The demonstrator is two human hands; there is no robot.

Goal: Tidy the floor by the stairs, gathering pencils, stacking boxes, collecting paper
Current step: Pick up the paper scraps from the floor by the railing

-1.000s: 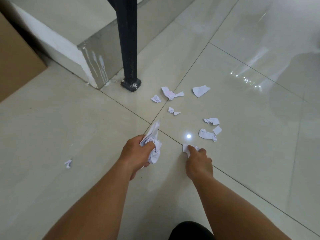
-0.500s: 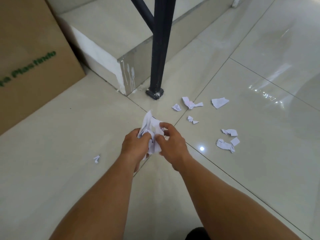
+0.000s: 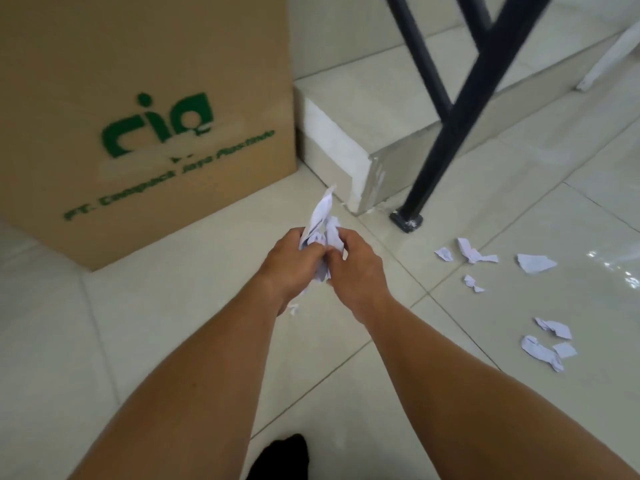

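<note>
Both hands meet above the tiled floor (image 3: 173, 323), the left hand (image 3: 294, 259) and right hand (image 3: 356, 268) closed together around a wad of crumpled white paper (image 3: 322, 230), one twisted end poking up past the fingers. The step in hand appears to be the paper collection, with the gathered pieces being pressed into one bundle.

A tiny scrap (image 3: 293, 309) shows just below the left wrist. At about 3 o'clock from the hands, well apart from them, loose scraps (image 3: 535, 263) lie scattered on the glossy tile, with more scraps (image 3: 545, 351) at 4 o'clock. At 1 o'clock stands the black railing post (image 3: 420, 188) on its foot, beside the bottom stair step (image 3: 346, 133). At 10 o'clock sits a large cardboard box (image 3: 138, 98) with green lettering.

The next move likely calls for one hand to keep the bundle while the other reaches right for the remaining pieces. No pencils are in view.
</note>
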